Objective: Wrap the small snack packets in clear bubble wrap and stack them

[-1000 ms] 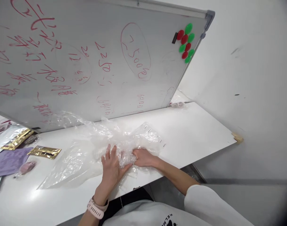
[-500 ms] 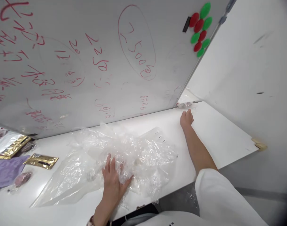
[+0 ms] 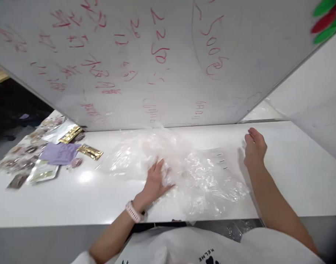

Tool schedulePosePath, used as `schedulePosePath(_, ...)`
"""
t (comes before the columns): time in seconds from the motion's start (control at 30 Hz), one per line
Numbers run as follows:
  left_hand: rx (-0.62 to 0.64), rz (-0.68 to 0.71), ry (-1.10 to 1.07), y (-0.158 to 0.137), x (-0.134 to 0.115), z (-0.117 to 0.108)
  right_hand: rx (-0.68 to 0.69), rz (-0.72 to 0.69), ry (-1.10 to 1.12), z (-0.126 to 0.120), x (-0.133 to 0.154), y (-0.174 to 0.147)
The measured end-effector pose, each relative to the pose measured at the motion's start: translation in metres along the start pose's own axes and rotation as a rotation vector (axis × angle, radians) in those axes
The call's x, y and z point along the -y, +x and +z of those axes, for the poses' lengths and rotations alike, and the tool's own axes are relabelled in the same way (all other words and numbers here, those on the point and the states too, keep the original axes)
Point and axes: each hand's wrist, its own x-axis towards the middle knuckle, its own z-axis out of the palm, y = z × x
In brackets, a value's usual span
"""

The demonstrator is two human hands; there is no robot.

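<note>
A heap of crumpled clear plastic bags (image 3: 203, 179) spreads over the middle of the white table. My left hand (image 3: 156, 179) lies on it with fingers spread, a pale pink watch band (image 3: 133, 212) around its wrist. Farther right, my right hand (image 3: 255, 148) is over the tabletop, apart from the bags, its fingers curled closed. Whatever they hold, if anything, is hidden. Left of the heap lie a gold sachet (image 3: 90, 151), a purple pouch (image 3: 60, 153) and a small pink wrapped piece (image 3: 76, 162).
A whiteboard (image 3: 173, 91) with red writing stands along the table's back, with red and green magnets (image 3: 326, 22) at its upper right. Several small wrapped packets (image 3: 30, 149) crowd the table's left end. A white wall (image 3: 319, 99) rises at the right.
The view has swung left, showing more packets. My right hand has drawn back from the far corner beside the whiteboard, where small clear packets lay. My left hand stays on the bags.
</note>
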Motion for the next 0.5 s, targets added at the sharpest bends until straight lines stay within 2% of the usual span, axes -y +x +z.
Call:
schedulePosePath(0.07, 0.103, 0.014, -0.074, 0.020, -0.009, 0.002, 0.041, -0.054, 0.026, -0.022, 0.024, -0.071)
schedulePosePath(0.13, 0.195, 0.043, -0.128, 0.047, -0.023, 0.010, 0.105, -0.295, -0.022, -0.040, 0.050, -0.141)
schedulePosePath(0.17, 0.224, 0.056, -0.149, 0.061, -0.032, 0.015, 0.091, -0.417, -0.084, -0.046, 0.061, -0.173)
schedulePosePath(0.27, 0.295, 0.127, -0.253, 0.096, -0.058, 0.024, 0.115, -0.770, -0.284, -0.052, 0.072, -0.245)
schedulePosePath(0.3, 0.321, 0.147, -0.316, 0.102, -0.065, 0.023, 0.162, -0.830, -0.352, -0.051, 0.068, -0.260)
schedulePosePath(0.37, 0.314, 0.171, -0.475, 0.106, -0.077, 0.012, 0.275, -0.838, -0.475, -0.050, 0.049, -0.276)
schedulePosePath(0.43, 0.222, 0.176, -0.667, 0.100, -0.081, -0.010, 0.351, -0.760, -0.564, -0.051, 0.025, -0.274)
schedulePosePath(0.5, 0.073, 0.150, -0.852, 0.087, -0.076, -0.034, 0.393, -0.655, -0.624, -0.054, 0.002, -0.255)
